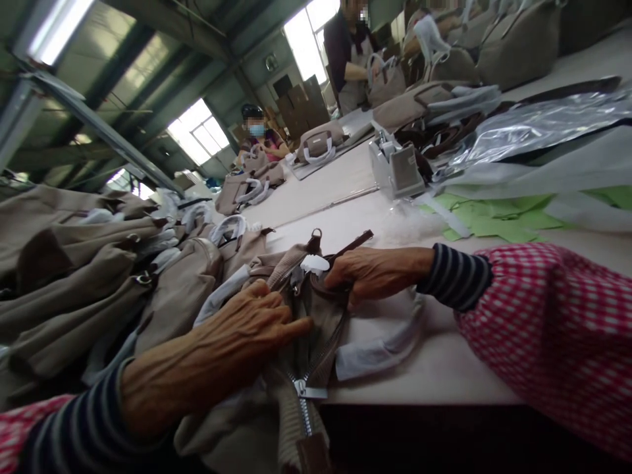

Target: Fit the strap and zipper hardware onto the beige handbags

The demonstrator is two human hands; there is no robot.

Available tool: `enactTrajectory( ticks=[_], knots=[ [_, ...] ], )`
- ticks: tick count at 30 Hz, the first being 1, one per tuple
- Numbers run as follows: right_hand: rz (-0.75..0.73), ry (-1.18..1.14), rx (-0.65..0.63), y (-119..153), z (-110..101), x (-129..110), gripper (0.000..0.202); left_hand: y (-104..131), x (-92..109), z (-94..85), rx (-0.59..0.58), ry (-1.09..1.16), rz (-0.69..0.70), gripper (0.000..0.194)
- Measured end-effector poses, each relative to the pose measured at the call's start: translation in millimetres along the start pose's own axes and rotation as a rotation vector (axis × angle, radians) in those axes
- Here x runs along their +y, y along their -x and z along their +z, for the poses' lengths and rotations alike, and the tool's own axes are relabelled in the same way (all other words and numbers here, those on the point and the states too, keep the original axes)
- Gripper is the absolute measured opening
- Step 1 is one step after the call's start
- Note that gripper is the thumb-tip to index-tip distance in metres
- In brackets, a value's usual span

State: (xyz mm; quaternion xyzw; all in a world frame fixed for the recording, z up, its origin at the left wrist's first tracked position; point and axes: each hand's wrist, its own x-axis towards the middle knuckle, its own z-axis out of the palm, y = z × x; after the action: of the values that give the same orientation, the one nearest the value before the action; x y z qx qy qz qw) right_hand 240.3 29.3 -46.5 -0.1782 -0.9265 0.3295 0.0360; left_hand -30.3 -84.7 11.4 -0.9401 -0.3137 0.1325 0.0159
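Note:
A taupe bag (316, 329) with a metal zipper lies at the table's front edge, its top parted. My left hand (257, 322) grips the bag's left side, fingers curled and the index finger stretched over the opening. On the right side, my right hand (365, 273) is closed on the bag's edge near a brown strap (353, 243). A white tag (315, 264) shows between the hands. Below them sits the zipper slider (300, 387). A handle wrapped in white (378, 355) curves out to the right.
Taupe bags (89, 263) are piled at left. A tape dispenser (395, 164) stands on the white table (326, 178), with green sheets (494, 214) and clear plastic (548, 125) at right. Two people, one masked (266, 141), one standing (350, 59), handle bags farther back.

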Motion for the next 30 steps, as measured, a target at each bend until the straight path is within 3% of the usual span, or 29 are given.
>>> enactTrajectory(
  ticks=[3, 12, 16, 21, 30],
  knots=[
    [-0.008, 0.029, 0.004, 0.1, 0.1, -1.1, 0.022, -15.6, 8.4, -5.8, -0.089, -0.074, 0.054, 0.071],
    [-0.011, 0.012, 0.031, 0.3, 4.0, 4.9, 0.02, -37.3, 16.8, -21.6, -0.14, -0.131, 0.098, 0.039],
    [-0.057, 0.014, 0.101, -0.5, 5.2, 7.6, 0.019, -38.4, 13.4, -18.9, -0.123, -0.042, 0.099, 0.027],
    [-0.104, 0.045, 0.076, 1.5, 6.1, 7.1, 0.015, -41.9, 12.8, -16.8, -0.041, -0.058, 0.08, 0.018],
    [-0.103, 0.491, 0.087, -7.7, 21.2, -18.0, 0.012, -49.0, -5.9, -63.6, 0.07, -0.105, 0.049, 0.024]
  ],
)
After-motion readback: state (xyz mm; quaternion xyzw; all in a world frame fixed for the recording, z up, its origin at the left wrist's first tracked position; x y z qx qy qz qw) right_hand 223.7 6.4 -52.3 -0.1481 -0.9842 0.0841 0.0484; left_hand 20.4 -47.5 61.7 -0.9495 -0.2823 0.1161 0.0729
